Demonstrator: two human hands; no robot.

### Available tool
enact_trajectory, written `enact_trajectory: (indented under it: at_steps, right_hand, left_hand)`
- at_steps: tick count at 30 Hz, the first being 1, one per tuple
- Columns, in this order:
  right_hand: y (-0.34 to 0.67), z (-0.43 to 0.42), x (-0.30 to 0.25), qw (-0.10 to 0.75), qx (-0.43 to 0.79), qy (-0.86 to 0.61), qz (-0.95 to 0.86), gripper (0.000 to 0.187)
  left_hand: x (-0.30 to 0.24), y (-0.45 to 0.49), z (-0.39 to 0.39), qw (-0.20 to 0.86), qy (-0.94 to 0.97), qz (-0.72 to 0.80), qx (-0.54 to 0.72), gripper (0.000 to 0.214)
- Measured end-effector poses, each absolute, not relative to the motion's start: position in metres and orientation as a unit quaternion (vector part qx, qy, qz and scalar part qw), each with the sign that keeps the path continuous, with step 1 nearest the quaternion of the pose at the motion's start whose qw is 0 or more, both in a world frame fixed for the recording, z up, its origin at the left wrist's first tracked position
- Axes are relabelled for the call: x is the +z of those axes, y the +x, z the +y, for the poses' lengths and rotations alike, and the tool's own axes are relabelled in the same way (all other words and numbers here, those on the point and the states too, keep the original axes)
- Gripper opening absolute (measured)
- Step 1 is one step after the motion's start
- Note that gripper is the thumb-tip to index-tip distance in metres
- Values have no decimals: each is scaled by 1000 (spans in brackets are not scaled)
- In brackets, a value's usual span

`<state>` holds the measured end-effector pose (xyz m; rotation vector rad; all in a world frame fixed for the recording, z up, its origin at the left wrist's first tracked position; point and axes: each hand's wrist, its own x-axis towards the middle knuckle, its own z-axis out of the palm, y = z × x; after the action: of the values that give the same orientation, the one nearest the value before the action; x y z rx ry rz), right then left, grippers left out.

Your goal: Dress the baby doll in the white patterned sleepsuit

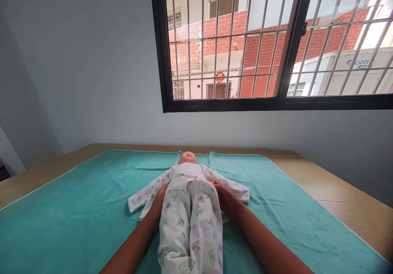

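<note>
1. Left grip (160,197), against the trousers (175,225) at one side of the waist; fingers hidden, closure cannot be told
2. Right grip (226,198), at the opposite side; closure likewise cannot be told
3. Doll (187,157), face up, wearing printed top (149,193), sleeves spread; trousers over lower body
4. Teal cloth (92,208), beneath, on wooden surface (325,180)
5. Black window frame (225,105), beyond

2 arms (272,243) extended, both grips (226,198) curled

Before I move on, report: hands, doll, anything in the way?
Left hand and right hand on opposite sides of printed pants, near the waist; grips partly hidden. Doll lying face up on green cloth. Shirt sleeves close beside both hands.
</note>
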<state>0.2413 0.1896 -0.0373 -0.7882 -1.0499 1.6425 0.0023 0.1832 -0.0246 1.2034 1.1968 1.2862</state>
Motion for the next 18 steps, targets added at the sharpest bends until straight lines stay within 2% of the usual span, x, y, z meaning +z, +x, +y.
enact_trajectory:
  at_steps: [6, 8, 13, 16, 18]
  right_hand:
    - [244, 191, -38, 455, 691, -325, -459, 29]
    - [245, 194, -42, 447, 662, -345, -493, 31]
    - [237, 201, -53, 545, 489, -369, -573, 31]
    - [226, 202, -58, 557, 499, -387, -539, 26]
    - [221, 202, -61, 563, 538, -399, -484, 30]
  left_hand:
    - [-18, 5, 177, 525, 505, 458, 510, 36]
    - [-19, 5, 177, 527, 498, 465, 508, 39]
    - [-24, 6, 179, 528, 491, 475, 504, 41]
    - [-27, 8, 180, 528, 481, 460, 527, 42]
    - [-30, 10, 181, 513, 474, 462, 546, 40]
